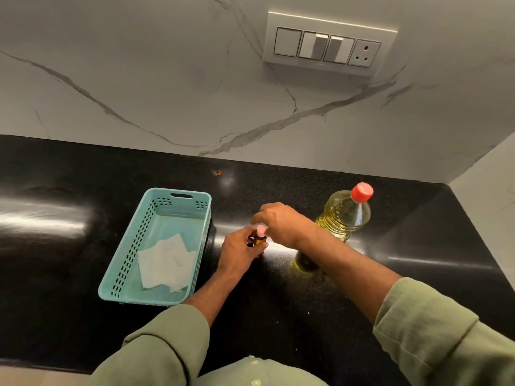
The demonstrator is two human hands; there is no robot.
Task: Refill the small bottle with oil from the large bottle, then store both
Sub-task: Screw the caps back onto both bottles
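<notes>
A small amber bottle (259, 240) with a pink cap (261, 230) stands on the black counter (306, 302). My left hand (239, 250) grips its body from the left. My right hand (281, 222) reaches over it from the right, fingers pinching the pink cap. Just behind my right wrist stands the large clear bottle (344, 215) of yellow oil, upright, its red cap (361, 192) on. My right forearm hides the large bottle's lower part.
A teal perforated basket (131, 257) lies left of the small bottle, with white paper tissues (165, 263) on its floor. A marble wall with a switch panel (328, 43) rises behind, and a side wall closes the counter at the right.
</notes>
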